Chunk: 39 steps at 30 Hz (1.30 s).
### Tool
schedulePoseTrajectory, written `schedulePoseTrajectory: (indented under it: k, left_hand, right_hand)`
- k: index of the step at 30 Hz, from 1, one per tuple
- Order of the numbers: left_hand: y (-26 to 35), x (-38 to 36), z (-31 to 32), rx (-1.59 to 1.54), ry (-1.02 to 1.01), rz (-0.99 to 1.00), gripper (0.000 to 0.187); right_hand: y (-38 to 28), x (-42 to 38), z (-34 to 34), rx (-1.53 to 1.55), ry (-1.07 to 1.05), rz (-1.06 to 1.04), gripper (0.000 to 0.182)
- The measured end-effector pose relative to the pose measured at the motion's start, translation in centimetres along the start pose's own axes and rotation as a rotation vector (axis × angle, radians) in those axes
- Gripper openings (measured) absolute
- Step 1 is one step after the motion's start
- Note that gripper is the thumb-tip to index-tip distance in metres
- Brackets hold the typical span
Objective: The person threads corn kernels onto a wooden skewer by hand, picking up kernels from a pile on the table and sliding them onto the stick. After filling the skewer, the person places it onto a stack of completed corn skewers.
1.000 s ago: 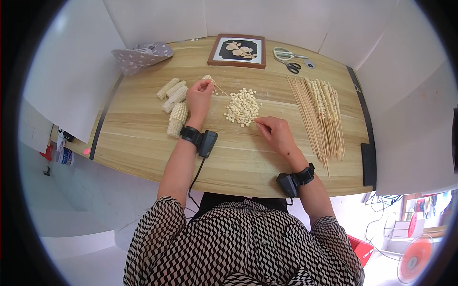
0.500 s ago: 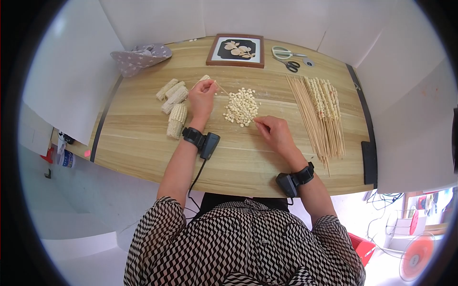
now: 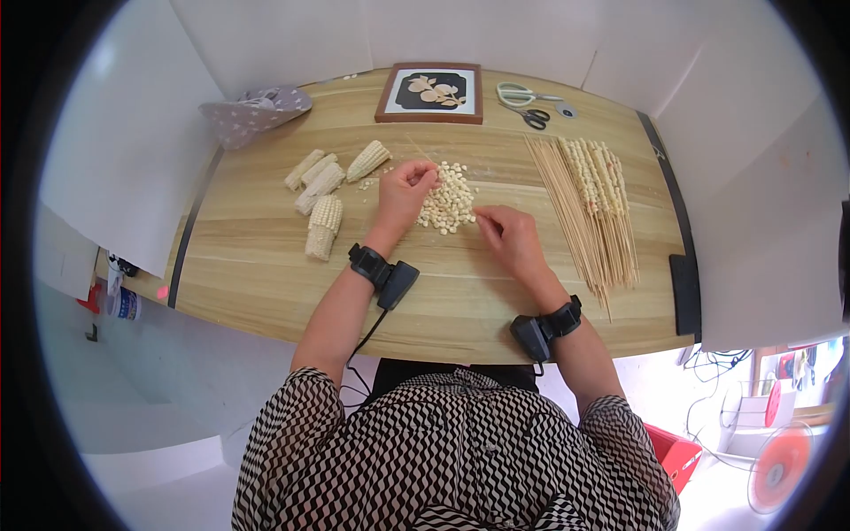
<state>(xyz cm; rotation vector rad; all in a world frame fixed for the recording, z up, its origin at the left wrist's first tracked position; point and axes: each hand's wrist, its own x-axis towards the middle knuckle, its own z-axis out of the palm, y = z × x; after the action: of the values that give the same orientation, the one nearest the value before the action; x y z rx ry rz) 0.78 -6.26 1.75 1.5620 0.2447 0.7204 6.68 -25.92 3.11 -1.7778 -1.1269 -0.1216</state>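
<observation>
My left hand (image 3: 404, 195) is closed in a pinch around a thin wooden skewer (image 3: 420, 149), whose end sticks out beyond the fingertips toward the back. It hovers at the left edge of a heap of pale corn kernels (image 3: 450, 202). At the heap's right edge, my right hand (image 3: 515, 242) has thumb and forefinger pressed together; whatever is between them is too small to make out. Left of my left hand lie a corn cob (image 3: 368, 159) and several more partly stripped cobs (image 3: 324, 227).
Bare skewers (image 3: 567, 221) lie at the right beside several skewers threaded with kernels (image 3: 602, 177). Toward the back are a framed picture (image 3: 429, 94), black scissors (image 3: 537, 119), light-handled scissors (image 3: 513, 91) and a grey star-patterned cloth item (image 3: 257, 115).
My left hand has moved right and slightly toward me with the skewer, uncovering the cob behind it. My right hand stays at the heap's right edge, nearly still.
</observation>
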Motion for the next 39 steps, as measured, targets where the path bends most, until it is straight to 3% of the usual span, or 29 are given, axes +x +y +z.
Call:
schedulePoseTrajectory:
  k: [8,10,11,13,17,19,22,29,31,32,34,39]
  left_hand:
    - [0.0,0.5,-0.5,0.109,0.033,0.028,0.012]
    - [-0.2,1.1,-1.6,0.525,0.159,0.224,0.011]
    - [-0.6,1.4,-2.3,0.526,0.157,0.224,0.011]
    - [-1.3,1.8,-3.3,0.801,0.023,0.433,0.016]
    - [-1.5,2.0,-2.9,0.972,-0.061,0.387,0.014]
    - [-0.9,1.8,-2.5,1.025,-0.107,0.263,0.014]
    - [-0.7,1.7,-2.6,1.035,-0.115,0.286,0.013]
    - [-1.8,2.0,-2.9,0.972,-0.102,0.387,0.013]
    - [-1.4,1.6,-2.3,0.575,0.054,0.077,0.008]
    - [-1.6,1.6,-2.4,0.575,0.056,0.077,0.008]
    - [-1.9,1.9,-2.5,0.195,0.165,0.069,0.008]
    - [-1.4,1.8,-3.7,0.006,0.256,-0.078,0.015]
  right_hand:
    - [0.0,0.1,-0.2,-0.021,0.031,-0.001,0.014]
    - [-0.6,0.2,-0.5,-0.017,0.028,0.074,0.013]
    - [-0.6,0.2,-0.5,-0.015,0.03,0.075,0.013]
    - [-0.6,0.2,-0.6,-0.012,0.008,0.089,0.014]
    - [-0.7,0.3,-0.6,-0.006,0.007,0.086,0.014]
    - [-0.7,0.3,-0.6,-0.006,0.003,0.075,0.014]
    - [-0.6,0.2,-0.5,-0.001,0.006,0.067,0.013]
    - [-0.6,0.2,-0.5,-0.011,0.0,0.061,0.013]
    - [-0.6,0.2,-0.5,-0.012,-0.002,0.07,0.013]
    - [-0.7,0.2,-0.5,-0.012,-0.004,0.068,0.013]
    - [-0.8,0.2,-0.6,-0.018,-0.019,0.075,0.013]
    - [-0.5,0.0,-0.5,-0.001,-0.046,0.02,0.014]
